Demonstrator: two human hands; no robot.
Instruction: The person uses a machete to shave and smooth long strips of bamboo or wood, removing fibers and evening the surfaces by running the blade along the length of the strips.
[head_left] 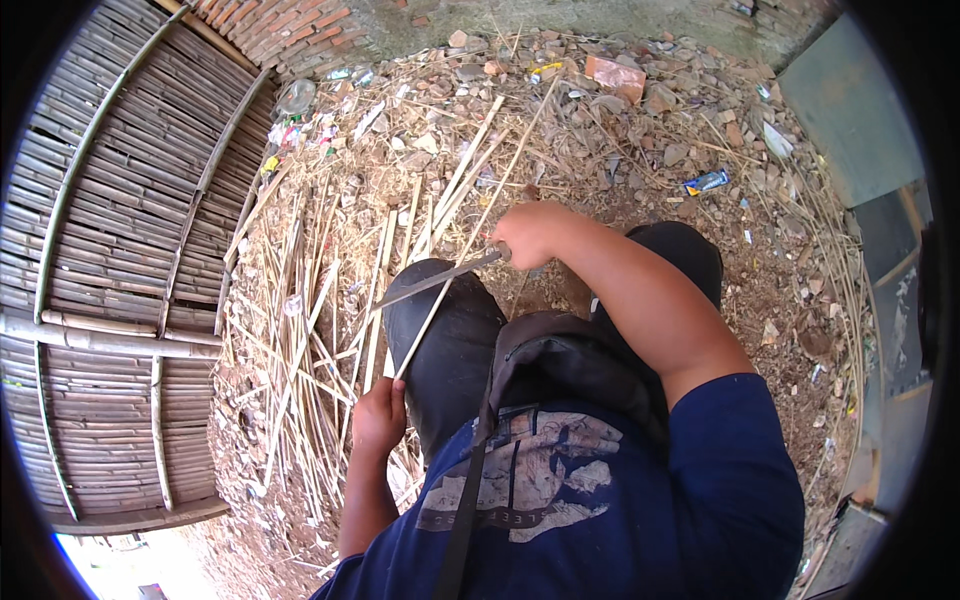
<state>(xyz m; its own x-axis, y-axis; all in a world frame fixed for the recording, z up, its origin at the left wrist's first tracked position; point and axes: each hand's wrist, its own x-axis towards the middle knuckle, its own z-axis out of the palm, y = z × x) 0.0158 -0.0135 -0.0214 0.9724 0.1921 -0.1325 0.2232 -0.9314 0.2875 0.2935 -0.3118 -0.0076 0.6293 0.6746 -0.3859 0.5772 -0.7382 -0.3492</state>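
Observation:
In my right hand (528, 236) is the handle of a long-bladed knife (440, 279), the fingers wrapped round it. The dark blade points left and slightly toward me, over my left knee. It crosses a thin bamboo strip (487, 213); whether blade and strip touch I cannot tell. My left hand (379, 417) grips the strip's near end between thumb and fingers, beside my left thigh. From there the strip slants up and to the right, past the knee, toward the rubble. A dark bag (560, 350) with a strap lies across my lap.
Many loose bamboo strips (295, 330) lie on the ground to my left. A bamboo slat wall (130, 200) stands beyond them. Stones and litter cover the ground ahead, with a broken reddish tile (614, 78) and a blue packet (707, 182). Grey panels (855, 120) stand at right.

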